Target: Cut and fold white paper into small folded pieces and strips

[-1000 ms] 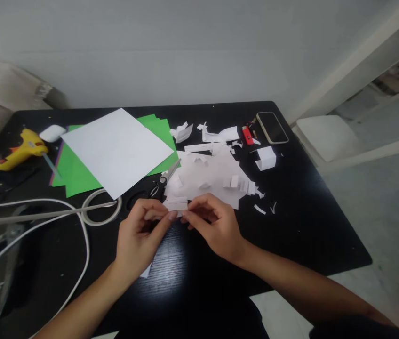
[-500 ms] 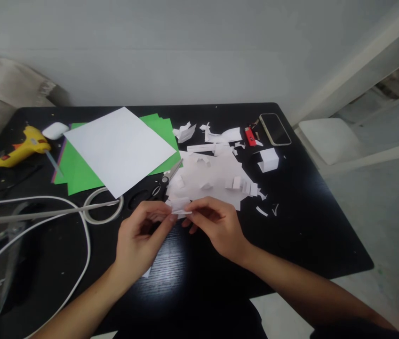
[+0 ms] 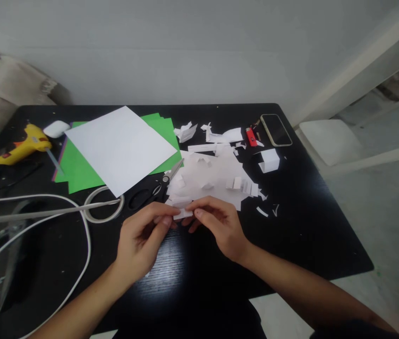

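Left grip [image 3: 143, 238] and right grip [image 3: 222, 230] hold a small folded paper [image 3: 183, 214] by opposite ends. Both forearms slant inward over the black tabletop [image 3: 308, 221], hands close together, fingers bent.

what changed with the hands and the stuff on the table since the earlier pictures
The left hand and right hand drew their thumbs apart, left and right, at the small folded white paper piece, which both still hold. The yellow pistol-shaped glue gun and black-handled metal scissors stayed put.

Head view, facing forward-down over black table [image 3: 319, 240].
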{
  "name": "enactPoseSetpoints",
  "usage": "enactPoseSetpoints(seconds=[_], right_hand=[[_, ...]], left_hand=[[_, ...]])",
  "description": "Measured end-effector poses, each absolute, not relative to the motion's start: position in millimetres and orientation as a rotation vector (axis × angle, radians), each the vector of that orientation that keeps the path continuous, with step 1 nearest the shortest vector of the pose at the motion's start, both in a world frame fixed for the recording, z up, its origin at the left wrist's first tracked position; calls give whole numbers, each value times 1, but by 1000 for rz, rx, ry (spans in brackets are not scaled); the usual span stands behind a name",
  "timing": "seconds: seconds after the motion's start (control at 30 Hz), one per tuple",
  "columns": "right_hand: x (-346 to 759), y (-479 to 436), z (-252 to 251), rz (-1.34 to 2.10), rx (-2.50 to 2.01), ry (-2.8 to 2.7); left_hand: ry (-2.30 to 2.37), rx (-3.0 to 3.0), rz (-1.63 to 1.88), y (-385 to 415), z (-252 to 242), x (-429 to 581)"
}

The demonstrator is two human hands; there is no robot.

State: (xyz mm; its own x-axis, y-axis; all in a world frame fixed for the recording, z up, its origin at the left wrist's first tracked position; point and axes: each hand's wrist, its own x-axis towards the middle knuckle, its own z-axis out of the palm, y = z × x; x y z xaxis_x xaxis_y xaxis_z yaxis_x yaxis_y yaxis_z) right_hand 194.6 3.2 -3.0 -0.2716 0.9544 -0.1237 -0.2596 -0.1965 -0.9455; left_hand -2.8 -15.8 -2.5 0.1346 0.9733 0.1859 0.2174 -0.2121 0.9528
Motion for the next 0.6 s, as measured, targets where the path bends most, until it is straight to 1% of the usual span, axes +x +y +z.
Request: enactPoseSetpoints(seconds=[0.13,0.27,0.47,0.6], right_hand=[[191,3,-6,1622,-1091,-998],[188,3,-6,1638,-1136,-943],[190,5,-7,1596,-1132,-991],[191,7,-8,1637,-1112,-969]], left_hand=[[1276,1593,1135,-16,-2,2],[1364,1444,1237,-14,-5,9],[1330,1354,1260,-12,-7,12],[1328,1377,1247,-13,-9,12]])
